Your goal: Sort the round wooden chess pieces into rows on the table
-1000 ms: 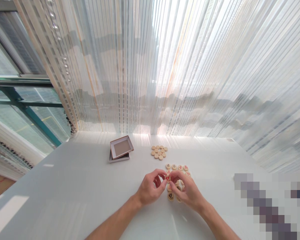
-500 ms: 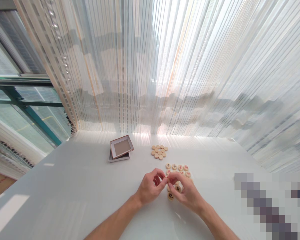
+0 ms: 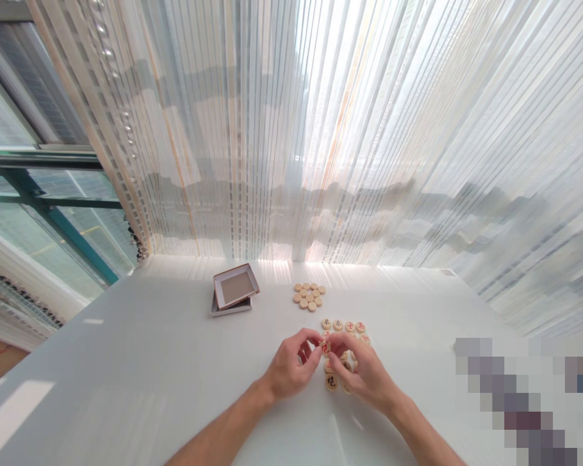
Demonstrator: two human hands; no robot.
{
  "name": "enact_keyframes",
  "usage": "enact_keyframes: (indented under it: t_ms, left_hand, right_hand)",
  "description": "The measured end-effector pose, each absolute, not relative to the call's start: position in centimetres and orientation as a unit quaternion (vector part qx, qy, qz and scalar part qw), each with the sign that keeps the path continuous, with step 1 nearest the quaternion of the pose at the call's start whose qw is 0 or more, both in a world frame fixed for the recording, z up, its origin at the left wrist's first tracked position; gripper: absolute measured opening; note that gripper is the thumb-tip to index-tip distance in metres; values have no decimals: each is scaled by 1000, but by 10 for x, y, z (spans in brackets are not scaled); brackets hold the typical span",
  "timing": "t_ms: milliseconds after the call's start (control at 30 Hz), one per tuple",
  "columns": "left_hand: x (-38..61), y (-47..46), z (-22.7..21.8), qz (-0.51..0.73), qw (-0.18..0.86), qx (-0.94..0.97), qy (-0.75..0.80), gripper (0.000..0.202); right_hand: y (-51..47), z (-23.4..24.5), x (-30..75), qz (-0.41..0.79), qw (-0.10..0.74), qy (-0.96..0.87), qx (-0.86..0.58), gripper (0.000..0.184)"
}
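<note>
My left hand (image 3: 294,362) pinches a round wooden xiangqi piece (image 3: 325,348), its red character facing up. From the other side, the fingertips of my right hand (image 3: 359,364) close on the same piece. Below and behind the hands lies a grid of face-up xiangqi pieces (image 3: 338,325) with red or black characters. Part of this grid is hidden under my right hand. The nearest uncovered piece is a black-character xiangqi piece (image 3: 331,382) just below the fingertips.
Farther back on the white table (image 3: 175,388) lies a cluster of blank-side-up wooden pieces (image 3: 309,298). To their left a shallow box (image 3: 230,309) has its lid (image 3: 238,285) tilted on top. A sheer striped curtain (image 3: 272,162) hangs along the far edge. A pixelated patch covers the lower right.
The piece between my fingertips has turned from edge-on to showing its red character. My fingertips have parted slightly around it, while both arms stay nearly in place.
</note>
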State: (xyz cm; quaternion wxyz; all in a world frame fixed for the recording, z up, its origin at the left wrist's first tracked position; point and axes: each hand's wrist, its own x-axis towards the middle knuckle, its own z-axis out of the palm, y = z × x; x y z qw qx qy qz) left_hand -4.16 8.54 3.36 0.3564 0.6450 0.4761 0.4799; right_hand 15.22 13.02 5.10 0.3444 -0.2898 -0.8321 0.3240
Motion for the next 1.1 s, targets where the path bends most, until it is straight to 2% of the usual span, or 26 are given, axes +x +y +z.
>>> enact_keyframes:
  t_ms: [367, 700, 1100]
  left_hand:
    - [-42, 86, 28, 474, 347, 660, 469, 26]
    - [-39, 84, 27, 464, 307, 673, 487, 22]
    - [-39, 81, 29, 438, 273, 703, 489, 23]
  right_hand:
    - [129, 55, 153, 335, 346, -827, -290, 16]
    - [129, 51, 151, 351, 340, -818, -304, 10]
    - [130, 51, 150, 357, 340, -815, -305, 17]
